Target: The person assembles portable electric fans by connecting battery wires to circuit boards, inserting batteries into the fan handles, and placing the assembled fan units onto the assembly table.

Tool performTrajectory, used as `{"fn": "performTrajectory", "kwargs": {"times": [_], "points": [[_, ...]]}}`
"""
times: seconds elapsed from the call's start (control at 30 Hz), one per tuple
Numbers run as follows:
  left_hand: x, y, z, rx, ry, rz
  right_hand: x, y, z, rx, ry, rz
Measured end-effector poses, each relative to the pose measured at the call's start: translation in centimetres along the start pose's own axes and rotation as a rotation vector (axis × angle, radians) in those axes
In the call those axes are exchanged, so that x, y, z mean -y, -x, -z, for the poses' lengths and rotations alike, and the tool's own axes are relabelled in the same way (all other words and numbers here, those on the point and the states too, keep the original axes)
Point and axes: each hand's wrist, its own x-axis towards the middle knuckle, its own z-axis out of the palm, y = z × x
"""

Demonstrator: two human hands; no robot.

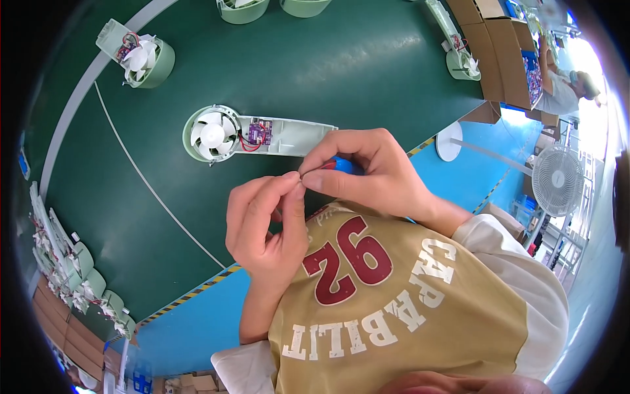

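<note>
My right hand (371, 167) is closed around a small blue cylinder (348, 165), which looks like a battery cell with a red part at its near end. Most of it is hidden by the fingers. My left hand (266, 220) is pinched, its fingertips meeting those of the right hand. Whatever lies between the left fingertips is too small to make out. Just beyond my hands lies an opened pale green handheld fan (289, 134). Its white blades (212, 135) sit in the round head, and a purple circuit board (260, 131) with red wires shows in the handle.
More opened fans lie on the dark green table (164, 197): one fan (141, 59) far left, another fan (462, 56) far right, and a row (82, 269) at the left edge. Cardboard boxes (502, 52) stand far right, near a co-worker (564, 88). A pedestal fan (558, 180) stands right.
</note>
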Motion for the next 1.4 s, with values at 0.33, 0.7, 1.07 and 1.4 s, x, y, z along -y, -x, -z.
{"fn": "performTrajectory", "kwargs": {"times": [0.33, 0.7, 1.07, 1.4], "points": [[5.0, -5.7, 1.3, -0.22, -0.501, -0.399, -0.7, -3.8, 3.0, -0.111, 0.459, 0.459], [8.6, -10.2, 0.7, 0.146, -0.302, -0.488, -2.5, -8.6, 4.2, 0.098, 0.741, 0.896], [7.3, -10.3, 1.5, 0.298, -0.261, -0.492, -2.2, -9.2, 4.4, 0.105, 0.751, 0.93], [7.6, -10.3, 1.6, 0.289, -0.261, -0.525, -1.3, -9.5, 4.6, 0.162, 0.833, 0.962]]}}
